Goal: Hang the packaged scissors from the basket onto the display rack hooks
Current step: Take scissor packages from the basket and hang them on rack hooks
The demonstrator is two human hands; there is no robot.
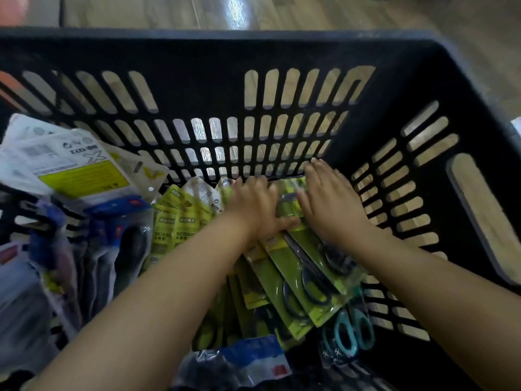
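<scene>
Both hands reach into the black slotted plastic basket [394, 80]. The left hand [255, 208] and right hand [331, 200] lie on glossy green-carded scissor packs [296, 266] (teal-handled scissors [348, 333] nearby); fingers appear flattened, though their tips are hidden.

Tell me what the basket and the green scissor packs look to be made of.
Basket: looks like rigid moulded plastic, matt black, with evenly cut slots in its walls.
Green scissor packs: seemingly printed card under clear plastic film, judging by the glossy glare; dark handles show through.
</scene>
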